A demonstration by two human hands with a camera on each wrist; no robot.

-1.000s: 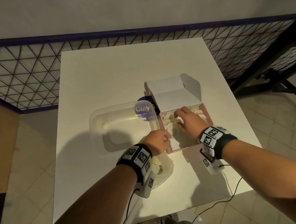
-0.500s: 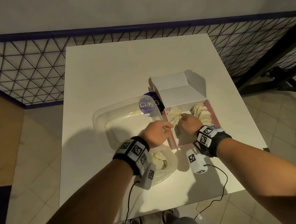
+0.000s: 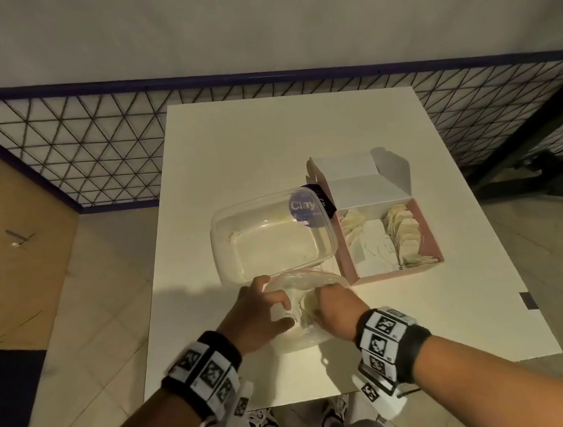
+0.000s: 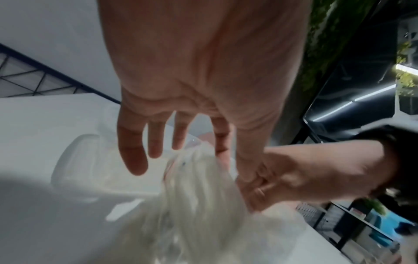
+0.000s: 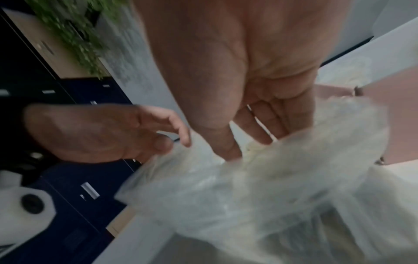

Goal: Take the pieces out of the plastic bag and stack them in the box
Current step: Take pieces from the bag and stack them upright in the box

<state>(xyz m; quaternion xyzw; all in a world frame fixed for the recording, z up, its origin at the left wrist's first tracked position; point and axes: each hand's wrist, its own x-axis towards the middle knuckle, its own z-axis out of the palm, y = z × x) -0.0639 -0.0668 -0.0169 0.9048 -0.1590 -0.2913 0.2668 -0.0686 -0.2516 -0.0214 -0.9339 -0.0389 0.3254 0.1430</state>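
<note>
The clear plastic bag [image 3: 302, 335] lies near the table's front edge, with pale flat pieces inside. My left hand [image 3: 269, 312] pinches the bag's rim between thumb and fingers, seen from the right wrist as the left hand [image 5: 167, 142] on the plastic. My right hand [image 3: 331, 303] reaches into the bag's mouth; its fingers [image 5: 260, 128] disappear behind the plastic, so their tips are hidden. The open pink box [image 3: 396, 274] stands to the right and beyond. It holds a long row of pieces [image 3: 404, 232] on its right side and a shorter row [image 3: 352, 227] on its left.
A clear plastic tub [image 3: 221, 246] sits just beyond the bag, touching the box's left side, with a purple "Clay" label [image 3: 303, 206] at its far right corner. The white table [image 3: 266, 139] stretches beyond. A wire fence [image 3: 94, 145] stands behind it.
Both hands have left the box and come back toward me to the bag. The right hand, earlier among the pieces in the box, now reaches into the bag.
</note>
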